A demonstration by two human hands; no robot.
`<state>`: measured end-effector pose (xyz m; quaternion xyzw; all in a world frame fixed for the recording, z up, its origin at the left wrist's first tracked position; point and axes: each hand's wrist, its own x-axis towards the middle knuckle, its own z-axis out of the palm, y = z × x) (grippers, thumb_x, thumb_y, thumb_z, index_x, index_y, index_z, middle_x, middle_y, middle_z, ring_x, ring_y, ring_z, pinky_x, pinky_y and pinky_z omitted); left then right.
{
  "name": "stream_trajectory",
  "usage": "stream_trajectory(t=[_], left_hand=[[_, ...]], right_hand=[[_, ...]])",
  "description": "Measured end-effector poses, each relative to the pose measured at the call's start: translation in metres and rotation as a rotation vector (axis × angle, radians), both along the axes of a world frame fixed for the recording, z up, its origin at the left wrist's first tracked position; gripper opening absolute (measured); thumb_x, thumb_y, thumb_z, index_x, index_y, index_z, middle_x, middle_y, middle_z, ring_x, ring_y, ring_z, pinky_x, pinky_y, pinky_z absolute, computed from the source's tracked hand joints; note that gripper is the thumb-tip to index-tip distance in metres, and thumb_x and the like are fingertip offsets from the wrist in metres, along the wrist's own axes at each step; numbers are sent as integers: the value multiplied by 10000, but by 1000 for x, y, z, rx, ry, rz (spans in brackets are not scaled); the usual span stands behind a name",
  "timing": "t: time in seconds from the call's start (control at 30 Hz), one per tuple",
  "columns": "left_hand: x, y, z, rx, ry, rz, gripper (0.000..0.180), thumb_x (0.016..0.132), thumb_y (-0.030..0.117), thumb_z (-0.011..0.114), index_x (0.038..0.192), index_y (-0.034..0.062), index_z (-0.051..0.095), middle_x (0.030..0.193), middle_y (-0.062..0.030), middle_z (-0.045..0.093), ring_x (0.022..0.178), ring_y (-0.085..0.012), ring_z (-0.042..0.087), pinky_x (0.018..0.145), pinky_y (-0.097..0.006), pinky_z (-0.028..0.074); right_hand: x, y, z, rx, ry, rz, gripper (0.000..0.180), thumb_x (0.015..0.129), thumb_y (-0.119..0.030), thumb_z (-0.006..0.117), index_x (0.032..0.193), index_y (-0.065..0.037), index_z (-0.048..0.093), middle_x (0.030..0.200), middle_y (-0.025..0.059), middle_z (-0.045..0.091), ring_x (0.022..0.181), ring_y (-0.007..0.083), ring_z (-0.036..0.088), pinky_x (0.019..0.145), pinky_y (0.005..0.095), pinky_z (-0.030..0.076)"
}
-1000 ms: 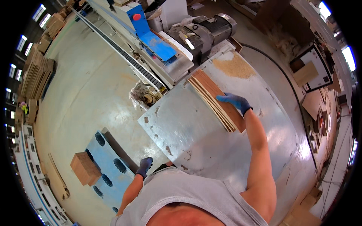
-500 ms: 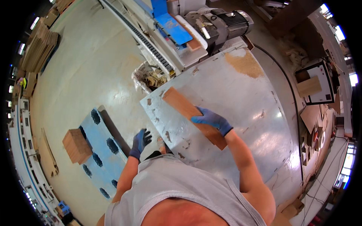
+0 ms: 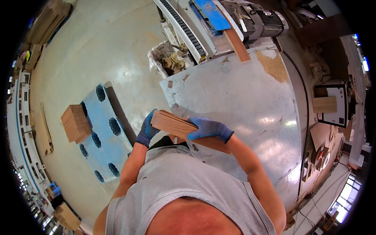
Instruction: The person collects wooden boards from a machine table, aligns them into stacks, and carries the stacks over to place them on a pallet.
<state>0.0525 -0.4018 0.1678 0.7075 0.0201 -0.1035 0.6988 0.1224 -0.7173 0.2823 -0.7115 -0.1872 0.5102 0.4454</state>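
Observation:
Both my hands, in blue work gloves, hold a small stack of reddish-brown wooden planks (image 3: 176,124) in front of my body, above the near left edge of a grey metal table (image 3: 235,94). My left hand (image 3: 148,127) grips the stack's left end. My right hand (image 3: 209,129) wraps over it nearer the right end, fingers on the top edge. The planks lie slightly fanned at the left. Another wooden plank (image 3: 238,46) sticks out of the machine (image 3: 213,15) at the table's far edge, beneath a blue cover.
A blue pallet (image 3: 105,133) with dark holes lies on the floor at left, a block of stacked planks (image 3: 75,123) on its left side. A bin of shavings (image 3: 168,58) stands by the machine. Sawdust (image 3: 272,66) covers the table's far right corner. A black cable (image 3: 307,117) runs along the right.
My left hand has come up from beside the table and taken hold of the planks' left end. The planks have moved toward my body. A plank now protrudes from the machine.

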Motion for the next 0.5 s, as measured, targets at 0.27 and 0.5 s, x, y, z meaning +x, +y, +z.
stream_trajectory(t=[0.27, 0.5], left_hand=[[31, -14, 49, 407, -264, -59, 272, 805, -21, 700, 1030, 36, 556, 876, -179, 597, 783, -369, 575, 736, -348, 511], [77, -37, 37, 136, -114, -97, 253, 924, 128, 659, 1154, 35, 610, 986, -115, 661, 917, -186, 638, 836, -321, 517]], right_hand=[[2, -13, -37, 290, 223, -25, 1062, 802, -332, 800, 1589, 46, 196, 1597, 182, 343, 1482, 244, 303, 1221, 337, 222], [-3, -34, -31, 207, 63, -182, 1109, 723, -420, 823, 1568, 40, 271, 1522, 234, 433, 1414, 293, 422, 1177, 355, 320]])
